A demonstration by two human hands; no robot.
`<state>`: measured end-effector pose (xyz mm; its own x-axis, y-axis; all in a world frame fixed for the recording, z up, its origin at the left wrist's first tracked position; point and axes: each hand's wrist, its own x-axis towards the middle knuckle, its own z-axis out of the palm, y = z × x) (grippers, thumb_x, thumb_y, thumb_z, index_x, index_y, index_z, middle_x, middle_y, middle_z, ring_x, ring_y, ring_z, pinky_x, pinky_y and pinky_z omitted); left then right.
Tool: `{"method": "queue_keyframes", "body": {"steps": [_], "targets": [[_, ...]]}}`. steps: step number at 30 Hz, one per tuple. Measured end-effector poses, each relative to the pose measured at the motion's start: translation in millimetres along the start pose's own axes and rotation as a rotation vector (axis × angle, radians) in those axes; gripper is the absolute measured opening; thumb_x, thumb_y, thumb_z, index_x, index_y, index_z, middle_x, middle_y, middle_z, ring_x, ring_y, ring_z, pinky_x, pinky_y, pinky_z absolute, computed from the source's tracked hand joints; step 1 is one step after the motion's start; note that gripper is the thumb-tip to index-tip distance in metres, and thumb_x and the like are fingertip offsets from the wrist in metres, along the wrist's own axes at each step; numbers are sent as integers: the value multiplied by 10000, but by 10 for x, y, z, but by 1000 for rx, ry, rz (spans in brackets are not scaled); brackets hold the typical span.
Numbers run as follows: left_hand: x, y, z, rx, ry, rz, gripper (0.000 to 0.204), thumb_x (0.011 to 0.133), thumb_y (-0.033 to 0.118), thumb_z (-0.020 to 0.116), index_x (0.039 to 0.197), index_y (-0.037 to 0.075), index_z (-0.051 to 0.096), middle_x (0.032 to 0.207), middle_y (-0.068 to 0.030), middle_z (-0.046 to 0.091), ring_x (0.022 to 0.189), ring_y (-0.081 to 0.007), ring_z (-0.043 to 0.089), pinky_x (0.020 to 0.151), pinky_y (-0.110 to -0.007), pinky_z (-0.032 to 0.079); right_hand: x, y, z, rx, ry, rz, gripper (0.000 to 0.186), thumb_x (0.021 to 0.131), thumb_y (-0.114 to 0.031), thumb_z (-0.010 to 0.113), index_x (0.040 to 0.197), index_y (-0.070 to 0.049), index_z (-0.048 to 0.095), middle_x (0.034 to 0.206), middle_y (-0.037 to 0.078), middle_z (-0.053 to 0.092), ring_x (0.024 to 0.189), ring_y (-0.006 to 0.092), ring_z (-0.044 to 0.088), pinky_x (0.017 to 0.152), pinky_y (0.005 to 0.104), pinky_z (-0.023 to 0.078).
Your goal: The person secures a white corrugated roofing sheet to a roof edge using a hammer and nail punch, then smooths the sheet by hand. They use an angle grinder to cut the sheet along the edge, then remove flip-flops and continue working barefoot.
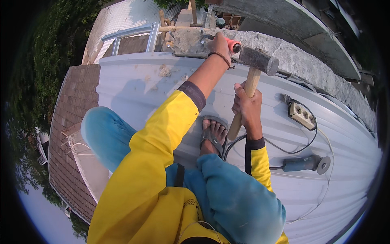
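Note:
My left hand (220,44) is closed around a chisel with an orange-red grip (232,44). The chisel's dark tip points left over the rough top of a concrete wall (280,49); whether it touches is hard to tell. In my right hand (248,105) is a sledgehammer (252,79), gripped partway along its wooden handle. Its dark steel head is just to the right of the chisel's struck end, with a small gap showing between them. Short metal rod ends (202,41) stick out of the concrete near my left hand.
I crouch on a pale metal roof (317,195), one sandalled foot (214,136) under my hands. To the right lie an angle grinder (306,164) and a socket strip (302,116) with cords. Metal framing (152,37) is at the far left; a brown shingled roof (73,122) slopes away left.

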<state>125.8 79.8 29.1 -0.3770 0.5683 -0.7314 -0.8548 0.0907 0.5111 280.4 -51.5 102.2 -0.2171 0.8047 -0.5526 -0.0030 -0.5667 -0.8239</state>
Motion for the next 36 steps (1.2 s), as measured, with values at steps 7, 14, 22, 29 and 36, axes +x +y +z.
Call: {"method": "queue_keyframes", "body": {"steps": [7,14,22,29,36], "targets": [[-523,-255,-235,75,-69,9,194,939,219,569,921,36,507,816,-107,558,693,-243,635,659,-399,586,-277,-95,-58,-13,67,-166,237,972,-163,702,848,-34,547,612,-20,492,468,63,450,418,243,348],[-449,-186,41,-242,89,3,263,934,273,597,965,16,551,844,-92,590,710,-225,641,683,-384,591,-315,-519,-13,57,107,-488,280,1025,-177,633,830,-124,439,594,-49,370,464,50,335,423,250,318],[-483,-159,-124,-229,-26,3,324,958,309,622,1005,-3,547,909,-99,569,746,-220,657,682,-364,581,-152,-92,152,-83,78,104,288,1009,-202,665,844,-138,438,592,-63,369,461,43,348,425,238,320],[-390,-246,-78,-266,57,-1,219,939,241,553,902,30,513,773,-81,538,662,-229,612,665,-395,593,-447,-206,39,290,154,-449,285,1047,-173,592,852,-134,388,589,-49,326,471,64,311,463,246,345],[-294,-158,-102,-250,-67,-74,185,959,238,550,952,61,496,883,-74,553,756,-217,610,762,-363,594,-145,43,266,-48,58,43,258,1006,-136,653,835,-106,463,620,-44,430,486,49,371,432,241,334]]}}
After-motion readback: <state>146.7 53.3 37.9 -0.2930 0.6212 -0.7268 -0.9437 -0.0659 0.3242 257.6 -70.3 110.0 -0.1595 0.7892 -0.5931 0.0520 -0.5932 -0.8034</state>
